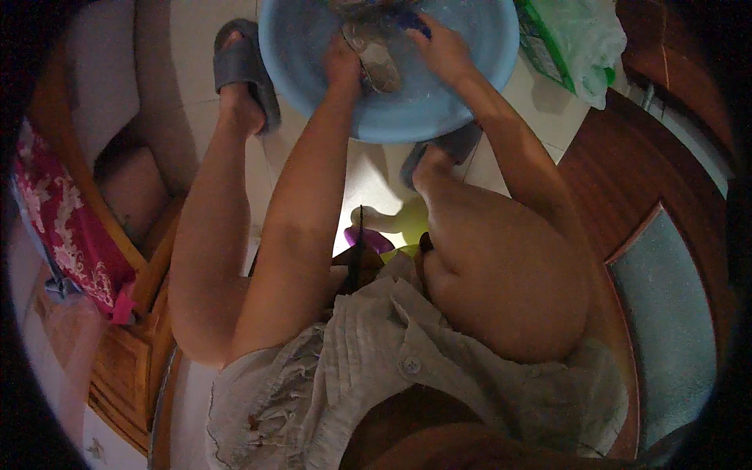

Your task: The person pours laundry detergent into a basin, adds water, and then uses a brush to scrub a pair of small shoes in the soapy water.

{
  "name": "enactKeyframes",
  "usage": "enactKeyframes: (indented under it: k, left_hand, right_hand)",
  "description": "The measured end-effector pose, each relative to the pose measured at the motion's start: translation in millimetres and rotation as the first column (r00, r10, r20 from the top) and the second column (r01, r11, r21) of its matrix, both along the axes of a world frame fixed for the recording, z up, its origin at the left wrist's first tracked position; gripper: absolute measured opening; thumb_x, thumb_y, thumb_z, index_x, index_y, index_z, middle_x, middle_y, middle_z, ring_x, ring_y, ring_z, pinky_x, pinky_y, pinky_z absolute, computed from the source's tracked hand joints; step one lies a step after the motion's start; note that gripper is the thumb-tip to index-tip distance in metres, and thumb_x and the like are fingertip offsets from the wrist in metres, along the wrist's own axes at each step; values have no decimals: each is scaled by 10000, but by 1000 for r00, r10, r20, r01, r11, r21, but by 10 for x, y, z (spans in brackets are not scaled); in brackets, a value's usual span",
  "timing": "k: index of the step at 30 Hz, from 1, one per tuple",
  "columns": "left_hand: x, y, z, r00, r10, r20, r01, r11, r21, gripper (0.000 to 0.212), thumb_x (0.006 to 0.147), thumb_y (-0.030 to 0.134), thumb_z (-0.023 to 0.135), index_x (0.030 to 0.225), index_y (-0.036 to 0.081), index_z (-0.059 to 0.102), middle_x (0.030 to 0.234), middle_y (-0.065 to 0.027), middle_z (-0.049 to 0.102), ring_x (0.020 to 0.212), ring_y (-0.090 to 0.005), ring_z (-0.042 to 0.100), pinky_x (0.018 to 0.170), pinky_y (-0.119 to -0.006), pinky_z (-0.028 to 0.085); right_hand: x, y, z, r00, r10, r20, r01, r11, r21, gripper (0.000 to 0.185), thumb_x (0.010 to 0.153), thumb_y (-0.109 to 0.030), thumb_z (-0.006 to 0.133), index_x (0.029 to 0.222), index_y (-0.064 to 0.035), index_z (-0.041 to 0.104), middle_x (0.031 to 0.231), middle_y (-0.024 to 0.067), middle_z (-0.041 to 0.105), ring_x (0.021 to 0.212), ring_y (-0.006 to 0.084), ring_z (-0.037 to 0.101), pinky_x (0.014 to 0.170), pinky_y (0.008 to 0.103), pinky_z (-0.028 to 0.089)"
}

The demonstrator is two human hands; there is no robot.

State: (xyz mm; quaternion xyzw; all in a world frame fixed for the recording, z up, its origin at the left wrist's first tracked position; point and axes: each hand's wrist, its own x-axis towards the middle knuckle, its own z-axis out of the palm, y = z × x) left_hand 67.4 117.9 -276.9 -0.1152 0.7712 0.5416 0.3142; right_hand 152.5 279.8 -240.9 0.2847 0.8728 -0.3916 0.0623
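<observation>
A light-blue plastic basin (pixel 405 126) stands on the floor between my feet. Inside it, my left hand (pixel 342 61) grips a greyish-beige shoe (pixel 379 61) by its side, and the shoe lies lengthwise towards me. My right hand (pixel 445 51) is over the basin's right half, its fingers closed around a dark blue object (pixel 416 24), perhaps a brush; blur and dim light hide its exact shape. Just beyond the shoe, at the picture's top edge, is another brownish thing (pixel 352 4), mostly cut off.
Grey slippers (pixel 235 70) are on my feet beside the basin. To the right are a green-and-clear plastic bag (pixel 578 47) and dark reddish-brown wooden furniture (pixel 623 153). At left, magenta patterned cloth (pixel 70 229) hangs by a wooden frame (pixel 120 364). Something purple (pixel 367 238) lies beneath me.
</observation>
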Motion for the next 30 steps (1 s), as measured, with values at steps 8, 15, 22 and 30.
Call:
enactKeyframes:
  k: [8,15,22,30]
  left_hand:
    - [37,90,216,918,149,368,-226,958,176,605,941,525,330,1207,17,521,1116,-110,591,992,-250,568,885,-375,438]
    - [54,36,-130,929,114,351,-220,935,277,637,903,574,418,1209,23,514,1103,-105,581,975,-226,567,823,-358,466]
    - [16,94,345,967,-190,168,185,982,48,466,934,401,479,1149,-9,536,1027,-99,587,898,-188,562,718,-344,484]
    - [87,-31,442,958,-48,282,-40,954,297,486,864,176,600,1294,106,385,1223,-124,510,1021,-272,557,764,-424,508]
  right_hand:
    - [231,-499,482,999,37,-1,-36,979,-199,424,900,-298,539,1212,-12,507,1017,262,607,917,427,591,801,468,476]
    - [-10,-358,423,988,145,48,-141,987,-73,395,911,-299,507,1197,-27,512,870,244,641,828,447,603,757,514,477]
    - [-350,53,405,843,168,510,-49,970,-238,402,966,-297,420,1229,-13,530,983,233,614,890,376,589,790,458,448]
    - [-8,16,-62,991,-115,-73,106,988,-116,377,918,-328,491,1148,-34,544,847,219,612,764,378,590,692,485,471]
